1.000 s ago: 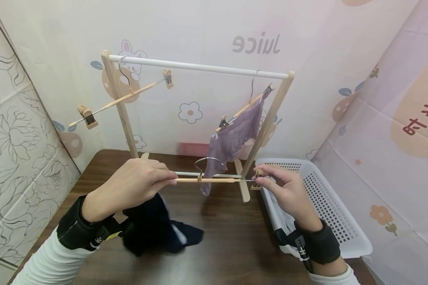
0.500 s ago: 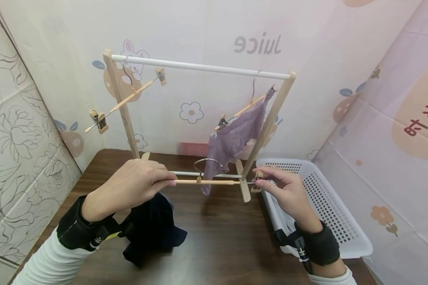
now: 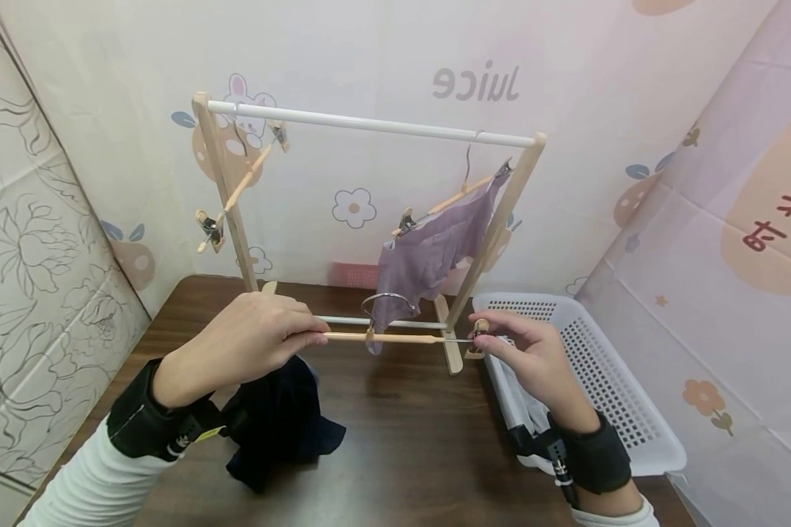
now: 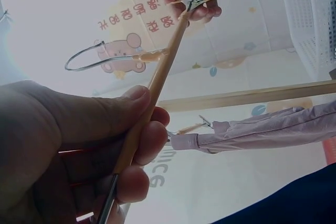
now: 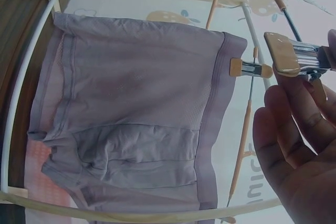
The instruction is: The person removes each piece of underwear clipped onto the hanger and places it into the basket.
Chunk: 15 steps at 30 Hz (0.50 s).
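A wooden clip hanger (image 3: 402, 338) is held level above the table in the head view, its metal hook (image 3: 387, 296) upward. My left hand (image 3: 260, 340) pinches its bar between thumb and fingers. At its right end, my right hand (image 3: 530, 355) pinches the clip (image 5: 283, 56), which bites on nothing in the right wrist view. A dark navy cloth (image 3: 286, 424) hangs or lies below my left hand; its top and the hanger's left clip are hidden. Behind, purple boxer briefs (image 3: 428, 256) hang by clips from another hanger on the rack.
The rack has a white top rail (image 3: 376, 126) and wooden legs. A bare clip hanger (image 3: 244, 183) hangs at its left end. To the right stands a white perforated basket (image 3: 606, 380) with pale cloth inside. Brown tabletop (image 3: 409, 439) lies beneath.
The navy cloth has swung left and settled. On the rack, the bare hanger has turned, its near end moving right. Both hands keep their holds, almost unmoved.
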### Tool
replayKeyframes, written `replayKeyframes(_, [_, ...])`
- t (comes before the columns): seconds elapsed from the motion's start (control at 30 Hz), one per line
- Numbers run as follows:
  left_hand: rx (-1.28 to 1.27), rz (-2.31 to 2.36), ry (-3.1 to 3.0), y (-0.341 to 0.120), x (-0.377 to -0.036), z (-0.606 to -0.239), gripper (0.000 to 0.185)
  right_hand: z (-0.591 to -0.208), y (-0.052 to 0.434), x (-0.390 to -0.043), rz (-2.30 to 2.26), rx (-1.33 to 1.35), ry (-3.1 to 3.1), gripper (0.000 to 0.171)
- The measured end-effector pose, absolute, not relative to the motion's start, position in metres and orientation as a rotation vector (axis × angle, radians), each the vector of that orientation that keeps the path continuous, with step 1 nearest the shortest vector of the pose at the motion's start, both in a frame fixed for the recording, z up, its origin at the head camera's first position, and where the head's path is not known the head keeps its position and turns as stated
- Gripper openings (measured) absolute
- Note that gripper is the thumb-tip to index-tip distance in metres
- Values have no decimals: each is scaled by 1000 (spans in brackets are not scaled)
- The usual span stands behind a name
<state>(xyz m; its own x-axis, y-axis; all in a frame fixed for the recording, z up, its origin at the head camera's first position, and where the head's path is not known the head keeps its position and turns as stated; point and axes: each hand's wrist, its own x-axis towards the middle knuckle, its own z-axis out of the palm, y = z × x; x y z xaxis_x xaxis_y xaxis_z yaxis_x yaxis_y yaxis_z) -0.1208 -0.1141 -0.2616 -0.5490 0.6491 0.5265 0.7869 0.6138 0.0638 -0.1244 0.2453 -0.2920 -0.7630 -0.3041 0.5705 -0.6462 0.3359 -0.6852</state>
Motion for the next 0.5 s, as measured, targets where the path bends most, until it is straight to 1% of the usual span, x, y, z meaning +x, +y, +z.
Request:
replayKeyframes(0.37, [-1134, -404, -2368, -112, -122, -262, 6, -292, 249, -123, 1374, 787, -2299, 28])
replayKeyframes(0.5, [-1127, -398, -2368, -111, -122, -261, 6, -294, 250, -123, 1440, 796, -2270, 26])
